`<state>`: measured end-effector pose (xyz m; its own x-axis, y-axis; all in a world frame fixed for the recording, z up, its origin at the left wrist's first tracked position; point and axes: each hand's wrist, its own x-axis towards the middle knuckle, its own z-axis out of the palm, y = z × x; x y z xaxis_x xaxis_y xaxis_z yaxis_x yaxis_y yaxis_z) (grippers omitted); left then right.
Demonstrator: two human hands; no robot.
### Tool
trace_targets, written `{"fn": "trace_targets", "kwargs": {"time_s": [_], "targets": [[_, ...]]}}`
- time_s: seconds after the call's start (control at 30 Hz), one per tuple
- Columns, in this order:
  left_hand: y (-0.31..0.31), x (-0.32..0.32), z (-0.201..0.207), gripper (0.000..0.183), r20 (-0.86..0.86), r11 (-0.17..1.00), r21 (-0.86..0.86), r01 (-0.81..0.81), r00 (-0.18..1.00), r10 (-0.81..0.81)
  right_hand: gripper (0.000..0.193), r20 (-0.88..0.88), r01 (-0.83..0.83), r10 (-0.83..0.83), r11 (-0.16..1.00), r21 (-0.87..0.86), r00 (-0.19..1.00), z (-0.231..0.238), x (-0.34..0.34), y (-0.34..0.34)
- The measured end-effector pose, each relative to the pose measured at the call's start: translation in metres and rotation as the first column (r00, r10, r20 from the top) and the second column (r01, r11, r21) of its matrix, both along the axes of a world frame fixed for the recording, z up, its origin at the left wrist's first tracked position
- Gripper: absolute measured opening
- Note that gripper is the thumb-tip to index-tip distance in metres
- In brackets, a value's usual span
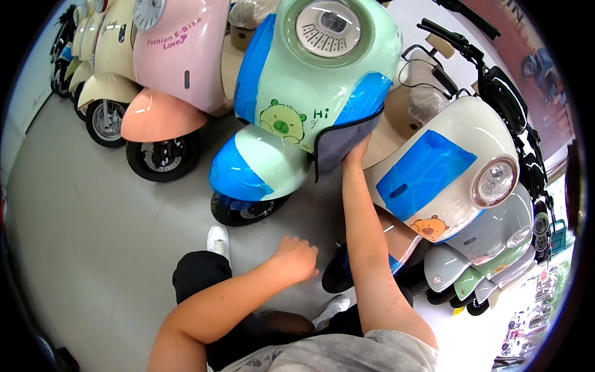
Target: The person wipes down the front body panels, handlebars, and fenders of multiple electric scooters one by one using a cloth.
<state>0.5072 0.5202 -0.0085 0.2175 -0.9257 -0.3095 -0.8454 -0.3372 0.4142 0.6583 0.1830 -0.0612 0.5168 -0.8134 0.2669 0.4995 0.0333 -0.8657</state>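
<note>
One grey dark-edged cloth [334,149] hung at the mint-green scooter [304,84], six o'clock from its headlamp [330,30]. It was likely light and limp, best gripped edgewise. The right hand [358,149] touched it, finger closure indeterminable; the left hand's [296,259] fingers were loosely curled.

Your left arm [232,302] bends sharply at the elbow [178,325], slanting up and rightward across your body; your left hand [296,258] is loosely curled, fingers folded inward. Your right arm [367,242] reaches forward, nearly straight, and your right hand [358,150] shows only partly, its fingertips hidden.
</note>
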Motion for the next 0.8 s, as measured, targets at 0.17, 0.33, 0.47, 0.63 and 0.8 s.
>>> {"fn": "trace_targets", "kwargs": {"time_s": [0.17, 0.33, 0.47, 0.63, 0.8], "targets": [[-0.008, -0.005, -0.007, 0.047, 0.033, 0.999, -0.032, 0.033, 0.999, -0.032, 0.059, 0.056, 0.043, -0.040, 0.998, -0.049, 0.998, -0.022, -0.004, 0.022], [-0.017, -0.008, -0.002, 0.049, -0.022, 1.000, -0.011, 0.026, 0.999, -0.026, 0.061, 0.018, 0.203, -0.202, 0.972, -0.117, 0.979, -0.036, -0.011, 0.074], [-0.020, -0.015, 0.001, 0.048, -0.029, 0.999, -0.041, 0.034, 0.999, -0.036, 0.065, -0.045, 0.346, -0.365, 0.911, -0.225, 0.930, -0.044, -0.019, 0.114], [-0.019, -0.018, -0.011, 0.041, 0.047, 0.999, -0.024, 0.037, 0.998, -0.036, 0.068, -0.142, 0.353, -0.439, 0.843, -0.405, 0.887, -0.059, -0.023, 0.156], [-0.026, -0.006, 0.003, 0.037, -0.051, 0.976, 0.185, 0.115, 0.993, -0.107, 0.079, -0.364, 0.227, -0.449, 0.828, -0.512, 0.816, -0.105, -0.032, 0.171]]}}
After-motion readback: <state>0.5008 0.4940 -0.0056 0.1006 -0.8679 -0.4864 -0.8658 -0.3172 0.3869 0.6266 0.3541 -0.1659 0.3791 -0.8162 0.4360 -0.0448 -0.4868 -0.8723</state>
